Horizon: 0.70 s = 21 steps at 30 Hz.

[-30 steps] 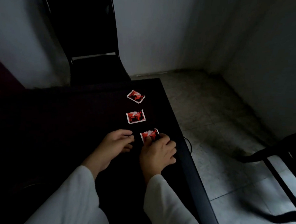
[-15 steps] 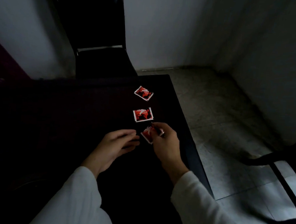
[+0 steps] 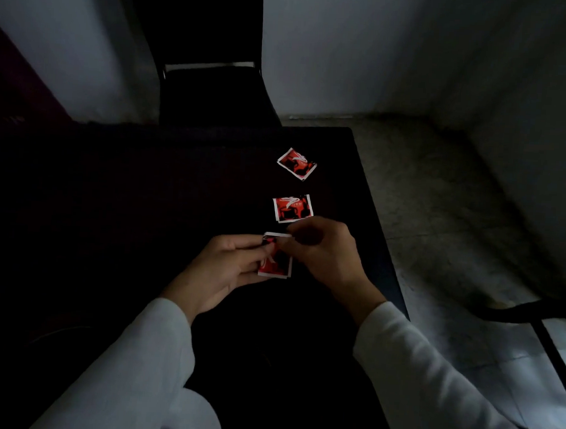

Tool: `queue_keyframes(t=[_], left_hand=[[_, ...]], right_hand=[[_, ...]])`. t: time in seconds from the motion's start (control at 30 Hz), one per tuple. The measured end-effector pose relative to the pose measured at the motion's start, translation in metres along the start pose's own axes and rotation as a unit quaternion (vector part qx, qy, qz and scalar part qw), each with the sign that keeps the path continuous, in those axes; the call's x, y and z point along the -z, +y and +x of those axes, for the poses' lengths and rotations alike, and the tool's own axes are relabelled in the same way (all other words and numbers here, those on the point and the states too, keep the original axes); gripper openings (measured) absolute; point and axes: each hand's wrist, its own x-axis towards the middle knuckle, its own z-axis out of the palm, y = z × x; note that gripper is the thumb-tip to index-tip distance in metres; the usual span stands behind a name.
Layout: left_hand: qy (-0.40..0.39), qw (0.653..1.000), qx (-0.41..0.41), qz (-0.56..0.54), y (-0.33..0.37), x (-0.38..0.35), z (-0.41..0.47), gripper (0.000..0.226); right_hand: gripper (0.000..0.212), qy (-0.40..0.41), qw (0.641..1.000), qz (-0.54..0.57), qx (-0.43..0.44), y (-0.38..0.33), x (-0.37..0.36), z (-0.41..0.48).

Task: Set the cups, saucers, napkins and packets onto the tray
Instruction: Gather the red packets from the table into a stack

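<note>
The dark bench (image 3: 145, 190) fills the left and middle of the view. A black chair (image 3: 212, 89) stands at its far edge and pale floor tiles (image 3: 439, 206) run along its right. No tray, cup, saucer or napkin can be made out, and the bench's left part is too dark to judge.

The left grip (image 3: 230, 264) pinches the nearest packet (image 3: 277, 263) by its left side, thumb above and fingers under. The right grip (image 3: 322, 252) is curled onto the packet's top edge, so both grasp this one packet, lifted just in front of the person. Its longer side points roughly away from them.

The middle packet (image 3: 292, 208) lies flat just beyond the right grip's knuckles, and the far packet (image 3: 296, 163) lies farther on, turned cornerwise. Both lie near the bench's right edge, so the right grip is likely the nearer one for either.
</note>
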Motion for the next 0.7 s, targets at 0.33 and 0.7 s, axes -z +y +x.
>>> queue_keyframes(t=[0.33, 0.7], left_hand=[[0.071, 0.997, -0.008, -0.019, -0.003, -0.006, 0.004, 0.019], [0.092, 0.995, -0.023, -0.01, -0.002, -0.012, 0.003, 0.021]], right_hand=[[0.067, 0.186, 0.972, -0.101, -0.1, -0.009, -0.027, 0.032], [0.026, 0.229, 0.946, 0.204, -0.107, -0.014, -0.025, 0.032]])
